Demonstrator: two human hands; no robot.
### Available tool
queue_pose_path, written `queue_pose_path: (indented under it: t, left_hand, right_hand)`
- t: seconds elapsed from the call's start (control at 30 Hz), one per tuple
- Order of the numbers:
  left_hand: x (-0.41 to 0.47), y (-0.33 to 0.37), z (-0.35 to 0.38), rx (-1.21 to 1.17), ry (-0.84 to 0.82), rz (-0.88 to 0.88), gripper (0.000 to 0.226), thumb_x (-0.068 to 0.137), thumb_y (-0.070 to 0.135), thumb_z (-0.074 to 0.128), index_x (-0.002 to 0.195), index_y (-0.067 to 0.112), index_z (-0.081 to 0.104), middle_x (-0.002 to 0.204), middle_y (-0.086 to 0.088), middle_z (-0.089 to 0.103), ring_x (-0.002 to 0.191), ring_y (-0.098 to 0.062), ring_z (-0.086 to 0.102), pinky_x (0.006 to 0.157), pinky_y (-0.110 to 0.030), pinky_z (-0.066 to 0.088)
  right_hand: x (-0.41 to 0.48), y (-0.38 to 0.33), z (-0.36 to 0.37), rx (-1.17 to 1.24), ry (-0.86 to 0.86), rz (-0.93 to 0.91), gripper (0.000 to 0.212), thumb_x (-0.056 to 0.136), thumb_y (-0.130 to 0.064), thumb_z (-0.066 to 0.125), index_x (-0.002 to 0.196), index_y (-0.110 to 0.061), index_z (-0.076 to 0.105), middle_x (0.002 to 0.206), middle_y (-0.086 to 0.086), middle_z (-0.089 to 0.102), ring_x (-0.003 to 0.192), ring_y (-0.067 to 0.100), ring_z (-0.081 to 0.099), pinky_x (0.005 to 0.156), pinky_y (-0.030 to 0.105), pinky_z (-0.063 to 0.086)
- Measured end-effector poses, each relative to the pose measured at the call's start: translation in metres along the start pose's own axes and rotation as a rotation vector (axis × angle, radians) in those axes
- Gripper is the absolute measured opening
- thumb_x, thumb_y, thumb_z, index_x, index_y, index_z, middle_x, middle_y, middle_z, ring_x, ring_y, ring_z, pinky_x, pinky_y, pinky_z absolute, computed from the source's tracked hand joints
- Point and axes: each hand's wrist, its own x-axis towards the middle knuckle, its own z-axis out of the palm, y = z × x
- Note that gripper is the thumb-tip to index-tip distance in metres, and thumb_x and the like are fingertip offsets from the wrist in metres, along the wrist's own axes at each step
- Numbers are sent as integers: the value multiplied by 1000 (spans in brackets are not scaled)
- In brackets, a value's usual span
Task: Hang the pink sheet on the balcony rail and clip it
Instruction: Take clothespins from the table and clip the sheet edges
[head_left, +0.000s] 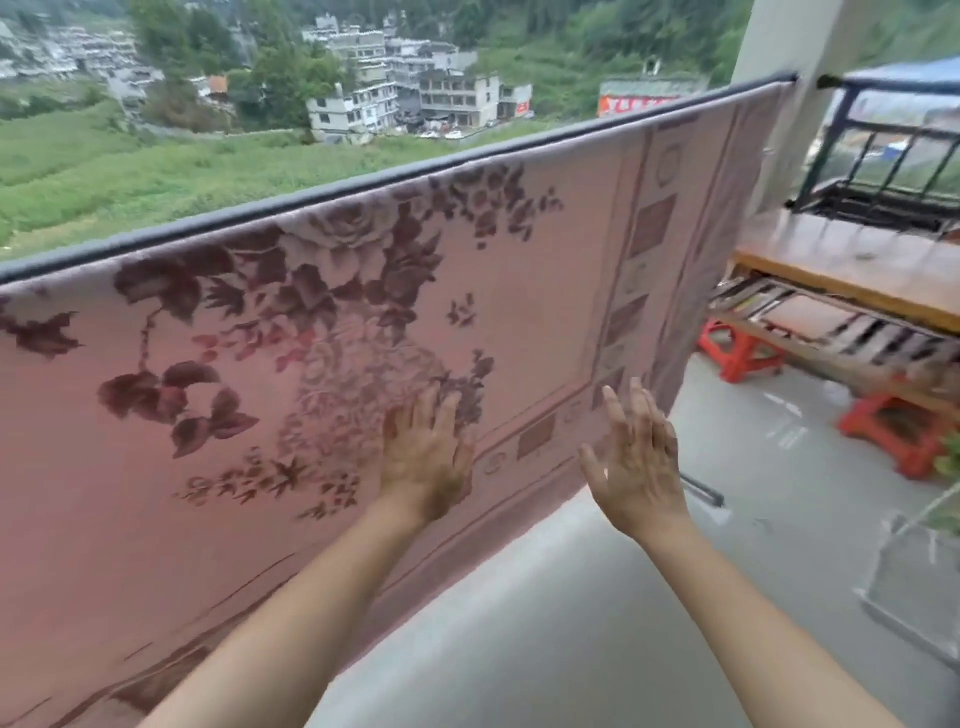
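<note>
Pink sheet (519, 291) draped over the balcony rail (311, 195), no clip in sight.
Left hand (423, 457) lies flat and spread on the fabric around 6 o'clock; right hand (636, 462) is wide open near the sheet's corner at 5 o'clock, holding nothing.

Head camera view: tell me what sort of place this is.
Most likely an upper-floor home balcony above a hillside town. A pink sheet hangs over the balcony rail, buildings and green fields lie far below, and red stools stand on the concrete floor.
</note>
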Motion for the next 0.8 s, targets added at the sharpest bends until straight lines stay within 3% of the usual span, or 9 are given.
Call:
queue_pose_path:
  t: [0.2, 0.53, 0.8]
  left_hand:
    - [105, 51, 44, -82, -2, 243, 52, 95, 45, 34, 142, 22, 38, 151, -8, 33, 134, -30, 33, 113, -48, 23]
    - [284, 134, 111, -184, -19, 512, 61, 95, 51, 23, 146, 19, 35, 156, -11, 25, 140, -31, 27, 113, -49, 25]
    - [343, 230, 159, -208, -75, 708, 62, 95, 52, 26, 150, 22, 28, 159, -11, 21, 145, -31, 20, 115, -51, 21]
  right_hand:
    - [29, 65, 3, -96, 64, 242, 78, 88, -36, 64, 152, -12, 26, 158, 20, 19, 142, 40, 26, 114, 53, 26]
    - [131, 132, 1, -295, 81, 448, 79, 92, -42, 56, 156, -17, 17, 163, 17, 6, 146, 37, 18, 117, 50, 20]
    - [137, 208, -10, -359, 150, 690, 79, 93, -44, 52, 156, -20, 11, 164, 15, 1, 150, 34, 11, 119, 49, 12]
